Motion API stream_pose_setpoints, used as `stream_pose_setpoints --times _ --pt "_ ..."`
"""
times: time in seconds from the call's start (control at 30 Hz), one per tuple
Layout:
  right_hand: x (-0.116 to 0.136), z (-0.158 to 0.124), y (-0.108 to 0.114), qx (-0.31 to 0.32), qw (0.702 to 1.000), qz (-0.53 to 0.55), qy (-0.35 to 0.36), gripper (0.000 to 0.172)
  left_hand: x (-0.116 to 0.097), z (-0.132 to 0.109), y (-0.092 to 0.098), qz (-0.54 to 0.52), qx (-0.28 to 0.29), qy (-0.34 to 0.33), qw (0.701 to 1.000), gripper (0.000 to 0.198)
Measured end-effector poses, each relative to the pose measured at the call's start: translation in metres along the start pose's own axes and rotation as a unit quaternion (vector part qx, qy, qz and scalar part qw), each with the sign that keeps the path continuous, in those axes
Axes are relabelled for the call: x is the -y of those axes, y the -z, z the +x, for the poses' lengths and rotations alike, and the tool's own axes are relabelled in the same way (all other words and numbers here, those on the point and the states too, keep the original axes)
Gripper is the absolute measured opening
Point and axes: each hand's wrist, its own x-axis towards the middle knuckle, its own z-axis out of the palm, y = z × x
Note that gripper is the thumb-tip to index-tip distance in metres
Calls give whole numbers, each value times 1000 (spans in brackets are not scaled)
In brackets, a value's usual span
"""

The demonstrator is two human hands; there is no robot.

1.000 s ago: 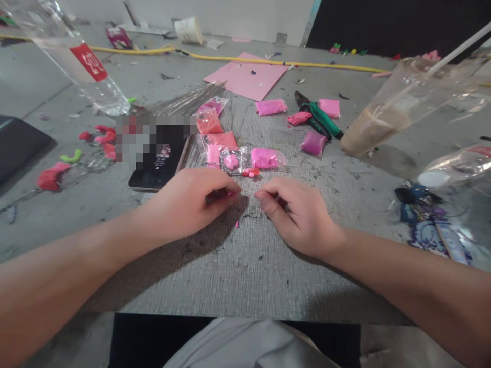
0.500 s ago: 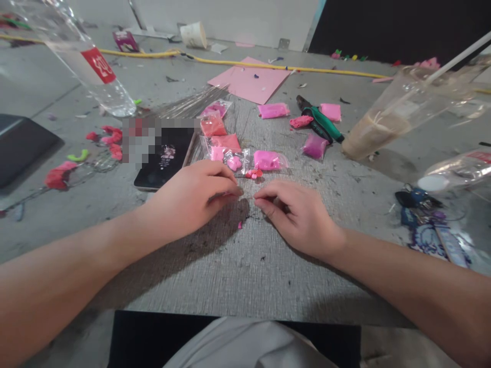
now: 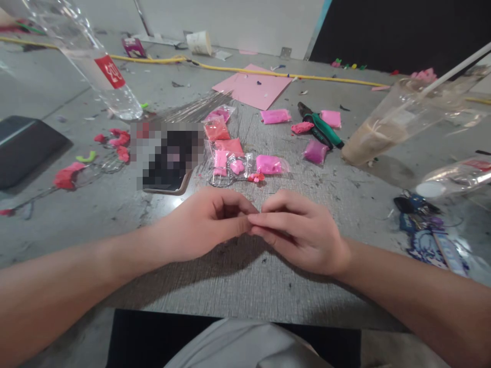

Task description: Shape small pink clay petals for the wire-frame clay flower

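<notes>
My left hand (image 3: 210,222) and my right hand (image 3: 303,230) meet fingertip to fingertip above the grey table (image 3: 238,296). Both are pinched closed, and whatever lies between the fingers is hidden. Just beyond them is a small red and pink clay piece (image 3: 256,177) on a thin wire. Behind it lie a bright pink clay packet (image 3: 269,164), a packet with a light pink lump (image 3: 237,166) and orange-red packets (image 3: 229,147). A phone (image 3: 169,163), partly blurred out, rests beyond my left hand.
A water bottle (image 3: 115,87) stands at the left, near a dark box (image 3: 28,151). Green-handled pliers (image 3: 326,130) lie behind the packets. At the right are a drink cup (image 3: 372,133), a lying bottle (image 3: 456,176) and keys (image 3: 418,204). A yellow cable (image 3: 249,71) crosses the back.
My hands have come together and moved slightly nearer to me, uncovering more of the packets and the wire. The small pink bit between my hands is out of sight now.
</notes>
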Motion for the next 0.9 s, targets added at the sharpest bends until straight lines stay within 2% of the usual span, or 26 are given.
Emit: stream_pose_setpoints --times 0.13,0.33,0.53,0.73,0.9 --pt "1 0 2 2 1000 6 -3 21 -1 -1 -1 -19 1 13 1000 18" --pt "1 2 2 -8 1000 2 -7 22 3 -2 -2 -33 -31 10 999 13" --pt "2 0 0 -14 1000 1 -6 20 3 -4 -4 -35 -22 17 999 14" --pt "8 1 -1 -42 998 -4 -48 18 -5 -7 -7 62 -80 -64 993 17" --pt "11 3 -3 -47 990 77 -108 14 -6 -8 -6 154 -100 -128 975 15"
